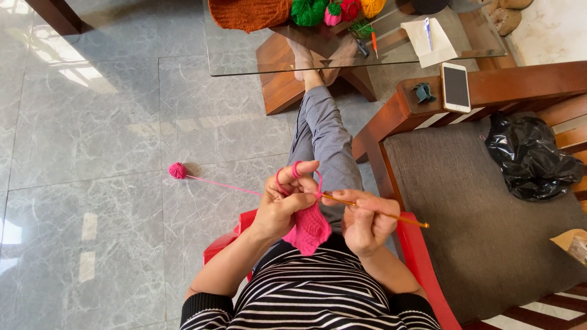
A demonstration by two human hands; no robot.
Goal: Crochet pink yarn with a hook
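Grey marbled floor tiles (92, 134) fill the left of the view, under a person seated in a red plastic chair (422, 263) in a black-and-white striped top.

Both hands meet over the lap. The left hand (284, 205) is closed around the top edge of a small pink crocheted piece (310, 229), with pink yarn (220, 184) looped over its raised index finger. The right hand (367, 220) pinches a slim golden crochet hook (391, 215), fingers curled round the shaft; the hook's tip sits at the upper edge of the piece, just beside the left fingers, and its tail points out to the right. The piece hangs down between the two hands, against the striped top.

From the left hand the yarn runs out leftward to a small pink yarn ball (177, 170) lying on the floor. Grey-trousered legs stretch forward to bare feet under a glass-topped desk (244, 64), which carries an orange knitted piece (247, 13), balls of green, pink and yellow yarn (309, 11), and a folded paper with a pen (431, 38). To the right stands a wooden armchair (477, 201) with a grey cushion; a white phone (455, 87) rests on its armrest and a black plastic bag (532, 157) lies on the seat.
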